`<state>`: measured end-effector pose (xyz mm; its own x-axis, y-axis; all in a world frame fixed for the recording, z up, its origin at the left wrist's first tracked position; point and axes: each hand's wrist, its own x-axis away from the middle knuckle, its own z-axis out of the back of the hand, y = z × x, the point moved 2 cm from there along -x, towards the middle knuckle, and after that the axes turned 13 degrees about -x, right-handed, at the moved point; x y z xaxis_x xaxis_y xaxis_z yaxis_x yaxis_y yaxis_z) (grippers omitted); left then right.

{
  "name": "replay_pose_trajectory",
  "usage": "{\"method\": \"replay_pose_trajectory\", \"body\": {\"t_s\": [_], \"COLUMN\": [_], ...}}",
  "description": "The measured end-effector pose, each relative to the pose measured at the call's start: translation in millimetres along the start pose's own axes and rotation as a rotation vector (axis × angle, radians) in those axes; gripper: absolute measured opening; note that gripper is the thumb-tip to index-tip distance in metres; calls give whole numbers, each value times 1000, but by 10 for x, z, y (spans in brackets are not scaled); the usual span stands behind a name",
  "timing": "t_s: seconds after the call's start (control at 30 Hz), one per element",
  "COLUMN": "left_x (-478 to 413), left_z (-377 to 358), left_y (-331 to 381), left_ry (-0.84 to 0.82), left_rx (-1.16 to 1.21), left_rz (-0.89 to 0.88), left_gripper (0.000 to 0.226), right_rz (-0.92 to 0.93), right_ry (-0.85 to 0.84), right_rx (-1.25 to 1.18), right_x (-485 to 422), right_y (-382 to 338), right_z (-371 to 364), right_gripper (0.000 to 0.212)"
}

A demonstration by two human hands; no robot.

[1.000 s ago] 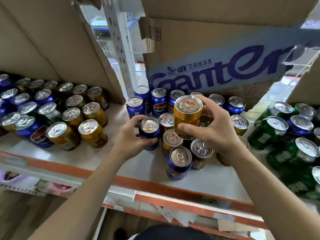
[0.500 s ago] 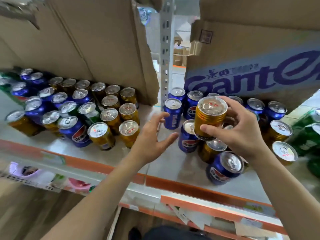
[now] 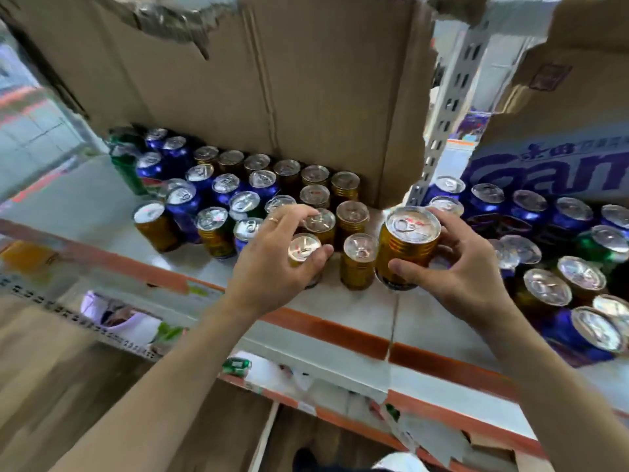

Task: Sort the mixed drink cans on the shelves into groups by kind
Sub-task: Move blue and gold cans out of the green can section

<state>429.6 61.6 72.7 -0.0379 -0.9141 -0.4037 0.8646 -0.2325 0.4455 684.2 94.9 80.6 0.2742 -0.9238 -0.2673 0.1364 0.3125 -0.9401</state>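
Right hand (image 3: 466, 267) wraps raised gold ribbed metal can (image 3: 406, 247), above white shelf (image 3: 357, 308) front. Left hand (image 3: 272, 264), earlier spread and empty, now curls around smaller gold can (image 3: 303, 248) standing among gold group. View shifted left.

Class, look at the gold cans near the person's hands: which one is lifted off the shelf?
The gold can gripped in the right hand. It is raised and tilted, while the others stand upright on the shelf, including the one under the left hand.

Shop stockroom, shelves (image 3: 340, 327), cartons (image 3: 272, 97), drink cans (image 3: 352, 212)
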Motion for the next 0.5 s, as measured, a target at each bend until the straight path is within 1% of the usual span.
{"method": "replay_pose_trajectory", "body": {"t_s": [0.2,0.33,0.4,0.5], "left_x": [323,371,396,425], "left_z": [220,404,506,655], "left_y": [-353,-480,-527,-614], "left_ry": [-4,17,25,55], "left_rx": [-30,-84,-99,-117], "left_rz": [50,99,120,136], "left_gripper": [51,49,49,50], "right_rz": [-19,28,59,98], "right_ry": [-71,-103,-122,-148], "right_rx": [-35,-64,-72,-70], "right_x": [47,-61,-143,-278], "right_y": [2,-109,-185,-299], "right_z": [-516,-693,-776,-928], "right_gripper": [93,84,86,83]}}
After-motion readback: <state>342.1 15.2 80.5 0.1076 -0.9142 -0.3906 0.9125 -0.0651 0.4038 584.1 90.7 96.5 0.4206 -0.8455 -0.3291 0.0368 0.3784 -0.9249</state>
